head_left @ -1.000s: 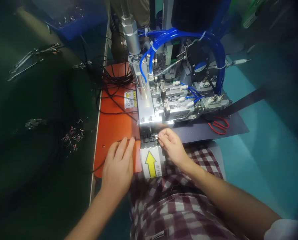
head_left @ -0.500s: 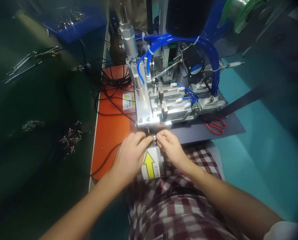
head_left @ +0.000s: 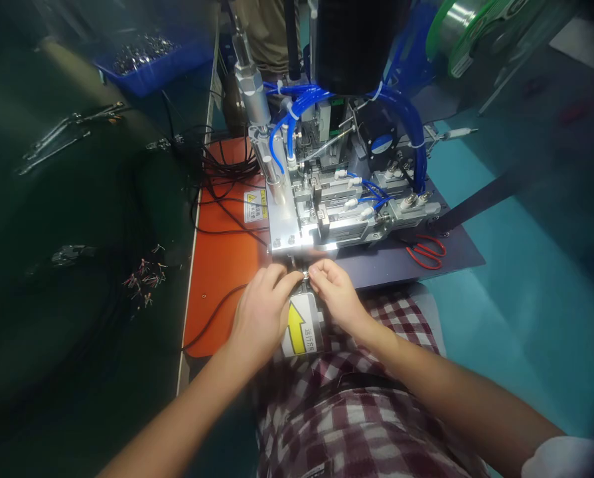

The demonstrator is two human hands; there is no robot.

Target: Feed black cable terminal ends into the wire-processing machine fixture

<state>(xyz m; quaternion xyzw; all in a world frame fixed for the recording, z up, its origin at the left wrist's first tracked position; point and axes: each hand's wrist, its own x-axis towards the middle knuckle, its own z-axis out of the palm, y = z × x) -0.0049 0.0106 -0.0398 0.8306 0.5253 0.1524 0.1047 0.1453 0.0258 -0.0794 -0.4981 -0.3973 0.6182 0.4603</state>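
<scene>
Both hands meet at the front edge of the machine, over a short metal track. My left hand (head_left: 261, 302) has its thumb and fingers closed at a small shiny metal connector (head_left: 305, 275). From the right, my right hand (head_left: 337, 292) pinches the same small piece, its fingers curled. Most of the connector is hidden by fingertips, so its exact shape cannot be told. Just below is a white plate (head_left: 301, 325) with a yellow arrow. A black cable (head_left: 212, 312) runs across the orange board and passes behind my left hand.
Ahead stands a metal machine (head_left: 346, 219) with blue air tubes (head_left: 419, 143). Red-handled scissors (head_left: 427, 252) lie on its dark base. On the left dark surface are loose wire ends (head_left: 145, 279), metal parts (head_left: 70, 254) and a blue bin (head_left: 142, 76) of small parts. A solder spool (head_left: 460, 30) hangs upper right.
The camera view has shifted slightly. Both hands stay at the same spot on the track, pinching the small metal piece, with hardly any visible movement.
</scene>
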